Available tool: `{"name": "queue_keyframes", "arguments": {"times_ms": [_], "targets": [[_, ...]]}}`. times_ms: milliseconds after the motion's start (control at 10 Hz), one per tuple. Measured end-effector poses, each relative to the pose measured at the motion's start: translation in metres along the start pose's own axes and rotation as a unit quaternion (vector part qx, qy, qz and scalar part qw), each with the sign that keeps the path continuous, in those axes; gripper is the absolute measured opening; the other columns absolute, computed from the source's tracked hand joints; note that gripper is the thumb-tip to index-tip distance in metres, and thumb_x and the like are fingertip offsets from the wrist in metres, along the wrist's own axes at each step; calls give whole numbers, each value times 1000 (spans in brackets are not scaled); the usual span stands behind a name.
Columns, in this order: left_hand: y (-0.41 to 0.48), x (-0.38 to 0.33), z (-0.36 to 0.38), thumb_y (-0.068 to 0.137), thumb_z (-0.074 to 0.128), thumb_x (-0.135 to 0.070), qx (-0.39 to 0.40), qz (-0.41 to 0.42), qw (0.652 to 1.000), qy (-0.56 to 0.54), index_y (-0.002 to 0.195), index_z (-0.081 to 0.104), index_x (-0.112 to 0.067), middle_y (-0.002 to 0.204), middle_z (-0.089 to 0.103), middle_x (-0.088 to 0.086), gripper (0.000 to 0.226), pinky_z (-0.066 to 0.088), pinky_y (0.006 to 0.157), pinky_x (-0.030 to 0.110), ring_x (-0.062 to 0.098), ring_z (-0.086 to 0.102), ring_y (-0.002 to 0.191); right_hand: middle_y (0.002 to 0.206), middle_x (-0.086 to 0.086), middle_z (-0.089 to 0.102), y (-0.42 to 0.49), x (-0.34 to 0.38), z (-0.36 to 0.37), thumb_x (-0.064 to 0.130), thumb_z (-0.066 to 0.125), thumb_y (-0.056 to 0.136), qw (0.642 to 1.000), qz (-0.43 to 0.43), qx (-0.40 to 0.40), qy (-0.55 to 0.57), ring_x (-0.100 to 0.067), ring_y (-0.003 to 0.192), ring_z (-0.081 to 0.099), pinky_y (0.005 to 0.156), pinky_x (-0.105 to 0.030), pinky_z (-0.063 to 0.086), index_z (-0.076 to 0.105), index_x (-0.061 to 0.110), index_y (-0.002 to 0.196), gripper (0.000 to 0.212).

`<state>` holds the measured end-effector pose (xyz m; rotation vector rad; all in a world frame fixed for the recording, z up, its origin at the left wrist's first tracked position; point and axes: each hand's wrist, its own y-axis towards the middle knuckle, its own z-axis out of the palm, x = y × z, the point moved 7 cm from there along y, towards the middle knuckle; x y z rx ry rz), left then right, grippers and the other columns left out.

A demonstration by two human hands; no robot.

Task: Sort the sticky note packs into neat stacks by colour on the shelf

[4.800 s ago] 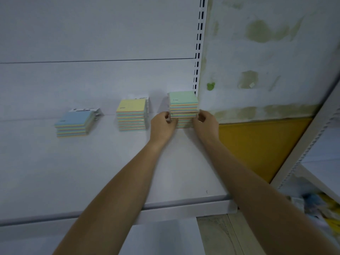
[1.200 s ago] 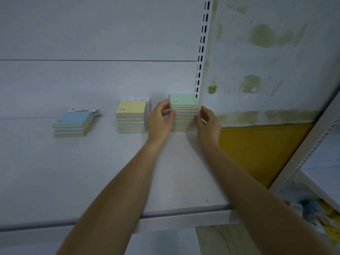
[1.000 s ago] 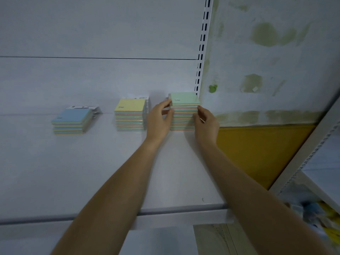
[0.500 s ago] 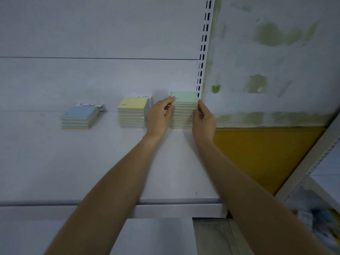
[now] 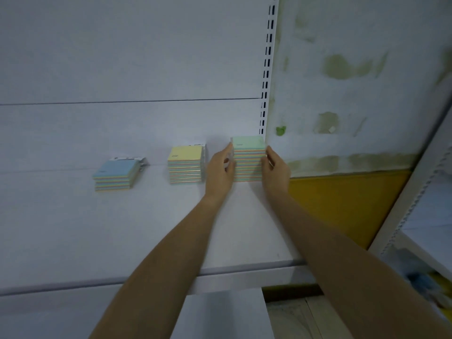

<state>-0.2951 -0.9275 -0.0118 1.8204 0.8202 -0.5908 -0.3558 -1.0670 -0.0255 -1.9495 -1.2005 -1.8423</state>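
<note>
Change since earlier frame: both hands have slid up from the base of the green-topped stack of square sticky note packs (image 5: 249, 159) to its upper half; the stack looks squarer than it did.
Left hand (image 5: 221, 167): flat against the stack's left face, fingers extended upward, index tip at the top pack's corner. Partly open, grasping nothing.
Right hand (image 5: 275, 168): pressed to the stack's right face, fingers loosely curled; whether the thumb touches the front edge cannot be told through the blur.
Key relation: the stack stands directly between the two palms, its long axis upright, equally near both hands; any squaring push would run inward from each side.
Position of stack: far right end of the white metal shelf (image 5: 73, 228), just beside the slotted white upright (image 5: 266, 69).
To the left hand's left: yellow-topped stack of packs (image 5: 186, 165), near but apart; beyond it the shorter blue-topped stack of packs (image 5: 116, 175), slightly skewed.
Judgement: sorting appears nearly complete; the blue-topped stack may want straightening.
</note>
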Motion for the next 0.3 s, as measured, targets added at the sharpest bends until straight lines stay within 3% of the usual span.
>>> {"name": "queue_keyframes", "arguments": {"times_ms": [100,200,300], "targets": [[-7,-4,0,93,46,-5,29,-23,999,7,137,39,-2,135,51,20,45,40,99,23,31,51,121,143,-10,45,-4,3,-3,14,42,96,1000,0,3,-24,-24,131,45,111,-34,35,39,7,139,44],[-3,-19,-13,94,42,-11,22,10,1000,7,137,40,-1,134,51,21,44,40,101,33,31,51,122,146,-9,41,-2,16,-21,16,42,96,997,-28,-17,-73,-24,134,40,114,-36,30,36,10,140,46],[8,-21,-39,95,43,-10,39,15,995,87,136,41,-1,135,50,22,42,34,102,30,31,49,124,147,-8,41,-5,41,-30,21,41,96,984,-71,7,-165,-22,136,37,111,-31,27,35,13,141,46]]}}
